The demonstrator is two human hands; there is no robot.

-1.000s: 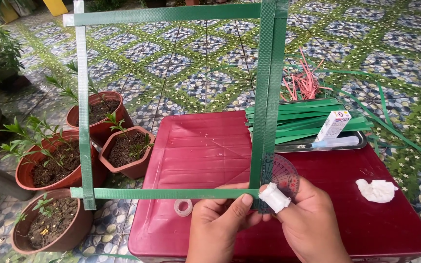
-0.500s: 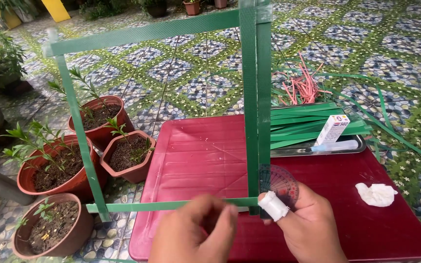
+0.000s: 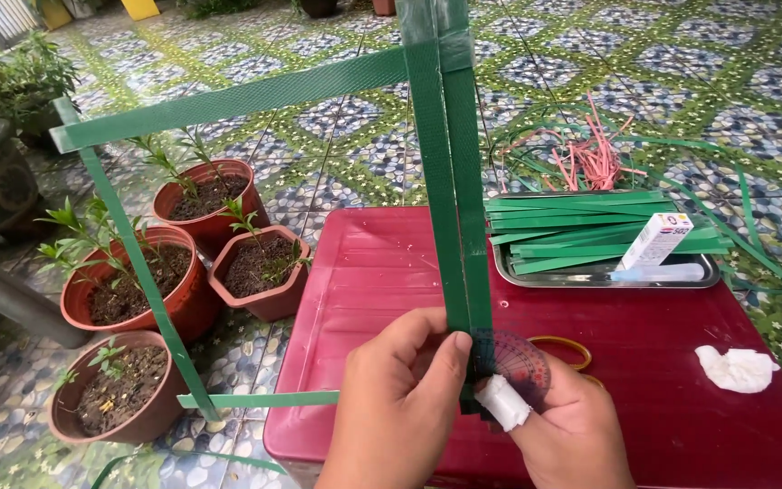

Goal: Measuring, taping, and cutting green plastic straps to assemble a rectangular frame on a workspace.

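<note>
A square frame of green plastic strapping stands upright in front of me, tilted away to the left. My left hand pinches the lower end of its doubled upright strap with thumb and fingers. My right hand, with a white bandage on the thumb, holds a small clear protractor against the same corner from behind. Both hands hover over the near part of a dark red table.
A metal tray with several cut green strips, a small white box and a tube sits at the table's far right. A rubber band and white cloth lie on the table. Potted plants stand left on the tiled floor.
The frame has swung so its left side is farther off and its upright is nearer the camera. My left hand has closed onto the upright strap at the bottom corner.
</note>
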